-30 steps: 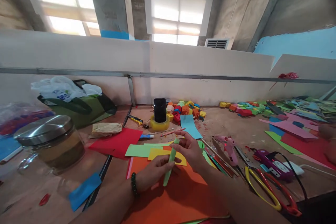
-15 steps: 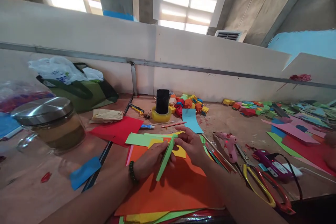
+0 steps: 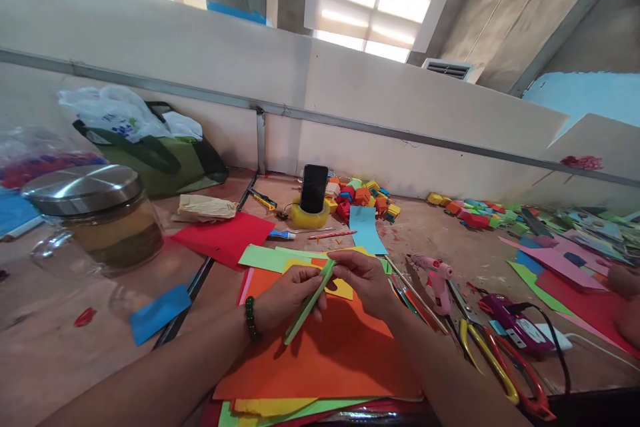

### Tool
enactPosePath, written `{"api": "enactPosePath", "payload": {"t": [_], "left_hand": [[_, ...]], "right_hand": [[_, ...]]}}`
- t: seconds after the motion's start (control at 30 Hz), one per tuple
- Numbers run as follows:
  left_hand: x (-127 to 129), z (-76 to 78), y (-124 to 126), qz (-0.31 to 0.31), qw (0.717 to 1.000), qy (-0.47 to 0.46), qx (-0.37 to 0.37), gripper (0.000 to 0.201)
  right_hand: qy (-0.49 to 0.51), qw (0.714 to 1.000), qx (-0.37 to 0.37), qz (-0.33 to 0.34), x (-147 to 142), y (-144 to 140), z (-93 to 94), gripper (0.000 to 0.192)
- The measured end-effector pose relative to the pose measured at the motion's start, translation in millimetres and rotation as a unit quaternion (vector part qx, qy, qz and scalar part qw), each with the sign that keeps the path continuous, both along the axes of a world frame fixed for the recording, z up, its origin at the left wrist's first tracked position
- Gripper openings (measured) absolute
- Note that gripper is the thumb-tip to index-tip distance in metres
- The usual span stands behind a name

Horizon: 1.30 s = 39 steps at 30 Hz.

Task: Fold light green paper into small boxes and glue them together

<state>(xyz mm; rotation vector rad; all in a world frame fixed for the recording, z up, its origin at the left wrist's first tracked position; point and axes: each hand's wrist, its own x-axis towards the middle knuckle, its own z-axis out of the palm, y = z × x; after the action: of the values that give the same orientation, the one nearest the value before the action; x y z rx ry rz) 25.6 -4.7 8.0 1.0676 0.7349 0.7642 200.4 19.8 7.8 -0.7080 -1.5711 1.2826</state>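
Note:
A light green paper strip (image 3: 303, 313), seen nearly edge-on, is held above the stack of paper. My left hand (image 3: 295, 290) has its fingers closed on the strip's left side and middle. With thumb and fingertips, my right hand (image 3: 364, 277) pinches the strip's upper end. Below both hands lies an orange sheet (image 3: 320, 353), on top of several coloured sheets. A small yellow paper piece (image 3: 345, 289) shows partly behind the fingers. A green sheet (image 3: 265, 263) lies just beyond the stack.
Right of my hands lie a pink glue gun (image 3: 436, 280), scissors (image 3: 493, 353) and a purple device (image 3: 520, 323). A phone (image 3: 314, 188) stands on a tape roll (image 3: 310, 215) before small paper blocks (image 3: 363, 197). A lidded glass jar (image 3: 105, 227) stands left. Another person's hand (image 3: 625, 307) is at far right.
The green strip has tilted lower to the left and looks narrower, more edge-on. Both hands still hold it. The camera view has shifted and rolled slightly.

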Motion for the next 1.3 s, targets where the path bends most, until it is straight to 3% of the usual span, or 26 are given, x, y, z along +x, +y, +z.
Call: {"api": "enactPosePath", "payload": {"t": [0.17, 0.33, 0.57, 0.7, 0.87, 0.93, 1.3], "left_hand": [[0.1, 0.1, -1.6, -0.021, 0.999, 0.037, 0.012, 0.055], [-1.0, 7.6, -4.5, -0.046, 0.998, 0.045, -0.001, 0.049], [-1.0, 7.6, -5.3, -0.042, 0.998, 0.055, 0.007, 0.061], [0.9, 6.3, -4.0, -0.025, 0.997, 0.069, 0.029, 0.061], [2.2, 3.6, -1.6, 0.063, 0.985, 0.097, 0.127, 0.054], [2.5, 1.8, -1.1, 0.071, 0.982, 0.106, 0.140, 0.054], [-2.0, 3.2, -1.7, 0.038, 0.995, 0.067, 0.057, 0.060]], "right_hand": [[-0.020, 1.000, 0.008, 0.003, 1.6, 0.3, -2.3, 0.032], [-0.082, 0.996, 0.035, 0.002, 5.5, 0.7, 5.0, 0.028], [-0.120, 0.991, 0.052, 0.016, 7.6, 3.9, 3.6, 0.032], [-0.116, 0.991, 0.050, 0.033, 6.8, 3.7, 2.0, 0.034], [-0.077, 0.996, 0.019, 0.030, 7.1, 2.8, 4.0, 0.038], [-0.064, 0.998, 0.000, 0.029, 6.5, 3.2, 3.4, 0.037], [-0.038, 0.997, -0.063, 0.016, 3.8, 3.6, 4.8, 0.030]]}}
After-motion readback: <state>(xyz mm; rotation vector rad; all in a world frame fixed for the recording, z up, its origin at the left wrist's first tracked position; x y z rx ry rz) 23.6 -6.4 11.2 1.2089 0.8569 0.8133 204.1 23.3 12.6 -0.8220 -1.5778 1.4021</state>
